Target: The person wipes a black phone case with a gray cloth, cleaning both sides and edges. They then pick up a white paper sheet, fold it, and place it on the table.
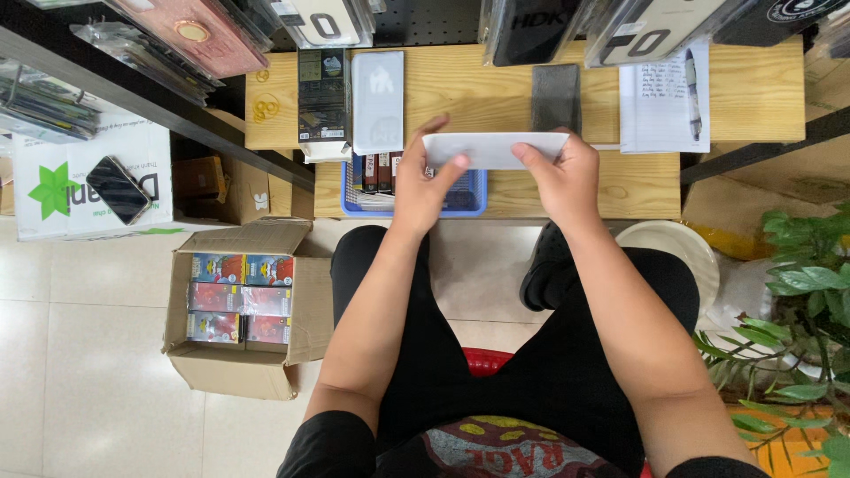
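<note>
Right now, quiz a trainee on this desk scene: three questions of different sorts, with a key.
1. True or false: both hands hold the flat white box at once.
2. Multiple choice: what sits under the left hand? A) a blue basket B) a red bucket C) a glass jar.
3. Short answer: what lies on the lined notepad at the desk's right side?

Key:
1. True: the left hand grips its left end and the right hand its right end, above the wooden desk.
2. A, the blue basket.
3. A pen.
</note>
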